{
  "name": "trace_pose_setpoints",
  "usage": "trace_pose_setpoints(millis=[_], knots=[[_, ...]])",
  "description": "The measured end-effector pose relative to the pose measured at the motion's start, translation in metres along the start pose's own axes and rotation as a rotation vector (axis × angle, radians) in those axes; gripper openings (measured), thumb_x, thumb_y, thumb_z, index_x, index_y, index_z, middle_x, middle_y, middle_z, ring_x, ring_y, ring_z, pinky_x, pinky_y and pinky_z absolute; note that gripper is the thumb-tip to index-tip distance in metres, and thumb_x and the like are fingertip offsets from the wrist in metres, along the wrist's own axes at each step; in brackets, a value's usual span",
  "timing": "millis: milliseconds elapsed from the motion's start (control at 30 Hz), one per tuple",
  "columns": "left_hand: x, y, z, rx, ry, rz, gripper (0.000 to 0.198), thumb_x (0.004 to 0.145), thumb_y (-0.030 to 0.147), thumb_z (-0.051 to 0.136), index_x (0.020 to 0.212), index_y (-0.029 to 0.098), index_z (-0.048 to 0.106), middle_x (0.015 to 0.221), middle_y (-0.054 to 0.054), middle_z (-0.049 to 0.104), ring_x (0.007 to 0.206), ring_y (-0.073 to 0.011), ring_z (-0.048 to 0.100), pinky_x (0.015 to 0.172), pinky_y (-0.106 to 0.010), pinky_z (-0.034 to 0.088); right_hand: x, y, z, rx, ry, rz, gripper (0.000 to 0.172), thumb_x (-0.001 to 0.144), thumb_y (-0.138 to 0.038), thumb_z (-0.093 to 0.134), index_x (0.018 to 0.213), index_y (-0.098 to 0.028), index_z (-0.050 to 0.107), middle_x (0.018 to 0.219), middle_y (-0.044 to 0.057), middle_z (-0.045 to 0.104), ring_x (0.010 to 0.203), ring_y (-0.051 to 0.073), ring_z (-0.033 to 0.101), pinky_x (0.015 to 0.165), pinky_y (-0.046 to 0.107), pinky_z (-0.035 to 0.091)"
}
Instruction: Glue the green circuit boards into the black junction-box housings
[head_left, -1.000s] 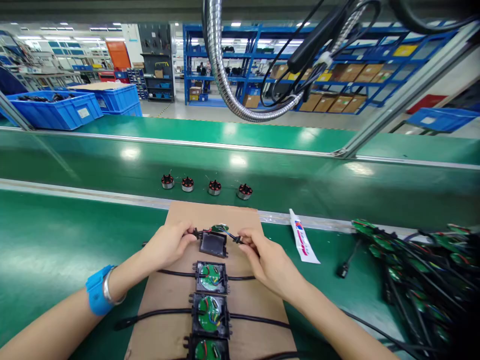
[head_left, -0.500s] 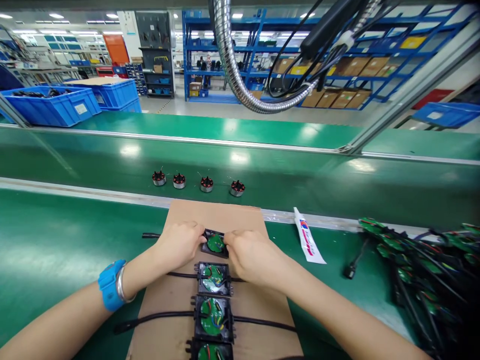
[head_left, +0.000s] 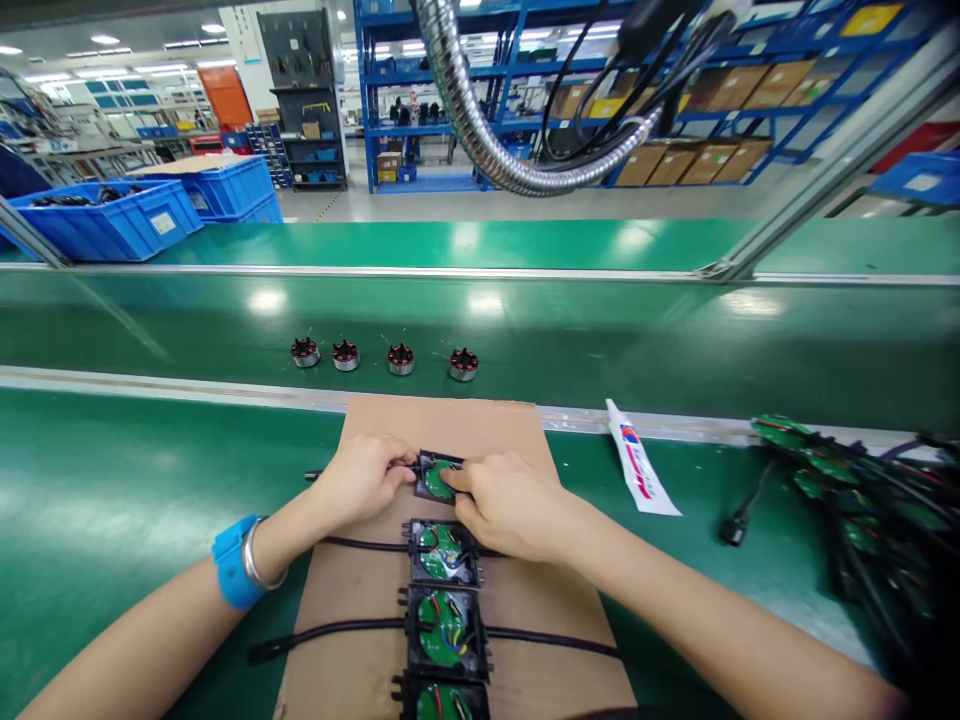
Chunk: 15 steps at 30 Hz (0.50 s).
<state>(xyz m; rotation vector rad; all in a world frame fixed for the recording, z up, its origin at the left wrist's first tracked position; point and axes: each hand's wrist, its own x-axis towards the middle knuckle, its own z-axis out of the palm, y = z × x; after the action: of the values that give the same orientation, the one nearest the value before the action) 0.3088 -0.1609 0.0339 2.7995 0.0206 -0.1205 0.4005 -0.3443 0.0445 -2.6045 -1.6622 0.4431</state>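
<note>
My left hand (head_left: 367,482) is closed at the left side of the topmost black plastic housing (head_left: 423,488), its fingertips pinching the black cable (head_left: 312,476) where it enters. My right hand (head_left: 514,508) is curled over the housing's right side, index fingertip pressing on the round green circuit board (head_left: 436,480) inside. Below lie several more such housings in a column, among them one (head_left: 444,552) just beneath my hands and another (head_left: 447,632) lower down. Each holds a green board with coloured wires, and black cables run out sideways. All rest on a cardboard sheet (head_left: 360,590).
Beyond the cardboard, several small motors (head_left: 400,360) stand in a row on the green surface. A white tube (head_left: 641,460) lies to the right. Further right is a heap of green boards with black cables (head_left: 847,480). A metal conduit (head_left: 517,175) hangs overhead.
My left fingers have shifted from the housing's edge to the cable beside it. My right index finger has moved from the right edge onto the board. The view has shifted slightly.
</note>
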Motion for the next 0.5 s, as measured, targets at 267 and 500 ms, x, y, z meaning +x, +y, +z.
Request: trace_pose_setpoints(millis=[267, 500], knots=[[0.006, 0.012, 0.0, 0.196, -0.113, 0.0, 0.035, 0.094, 0.019, 0.033, 0.082, 0.015, 0.065, 0.081, -0.009, 0.071, 0.076, -0.0231, 0.067, 0.069, -0.032, 0.049, -0.003, -0.002, 0.001, 0.026, 0.031, 0.008, 0.034, 0.082, -0.023, 0.04, 0.095, -0.017, 0.07, 0.084, 0.014, 0.071, 0.073, 0.025, 0.066, 0.061, 0.033, 0.038], [0.029, 0.011, 0.006, 0.372, -0.228, 0.06, 0.027, 0.085, 0.012, 0.041, 0.081, 0.007, 0.067, 0.085, -0.022, 0.07, 0.083, -0.0332, 0.068, 0.071, -0.042, 0.051, -0.001, -0.002, 0.003, 0.059, 0.024, 0.023, 0.034, 0.082, -0.023, 0.041, 0.098, -0.017, 0.07, 0.085, 0.014, 0.071, 0.075, 0.026, 0.066, 0.062, 0.034, 0.04]])
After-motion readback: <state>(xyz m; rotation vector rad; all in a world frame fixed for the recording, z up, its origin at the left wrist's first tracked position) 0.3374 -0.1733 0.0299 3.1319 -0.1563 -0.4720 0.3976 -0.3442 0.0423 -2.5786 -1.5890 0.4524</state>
